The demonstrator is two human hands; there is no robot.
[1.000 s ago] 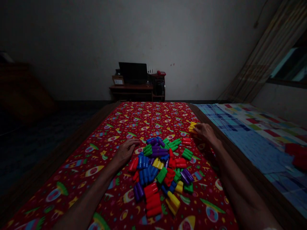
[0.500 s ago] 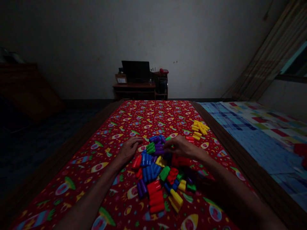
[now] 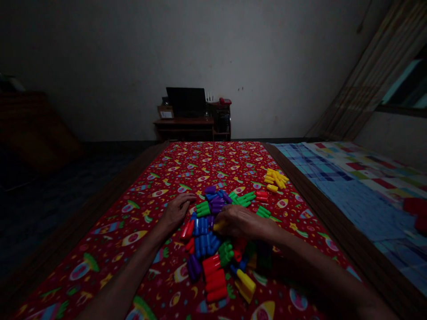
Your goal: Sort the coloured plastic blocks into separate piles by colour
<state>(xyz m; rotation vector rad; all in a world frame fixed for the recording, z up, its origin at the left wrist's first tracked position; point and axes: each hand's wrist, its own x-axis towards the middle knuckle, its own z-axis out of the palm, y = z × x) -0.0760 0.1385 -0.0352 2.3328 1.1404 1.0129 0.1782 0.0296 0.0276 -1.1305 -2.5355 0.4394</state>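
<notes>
A pile of ribbed plastic toy blocks lies on the red patterned cloth. My right hand (image 3: 235, 220) reaches into its middle, fingers closed on a yellow block (image 3: 219, 226). Purple blocks (image 3: 217, 205) lie just beyond those fingers, with blue blocks (image 3: 201, 226) to their left. My left hand (image 3: 176, 211) rests on the cloth at the pile's left edge, holding nothing, thumb and fingers apart. Near it are a green block (image 3: 202, 209) and a red block (image 3: 187, 230). Red blocks (image 3: 216, 284) and a yellow block (image 3: 246, 281) lie closer to me. My right hand and forearm hide part of the pile.
Several yellow blocks (image 3: 275, 177) form a separate group at the far right of the red cloth (image 3: 213, 162). Green blocks (image 3: 245, 199) and a red block (image 3: 261, 196) lie beyond my right hand. A desk with a monitor (image 3: 187, 102) stands by the wall; bedding (image 3: 320, 182) lies right.
My right hand has moved toward me and slightly left, from the purple blocks onto the yellow block. Green blocks beyond it are now uncovered. My left hand stays in nearly the same place.
</notes>
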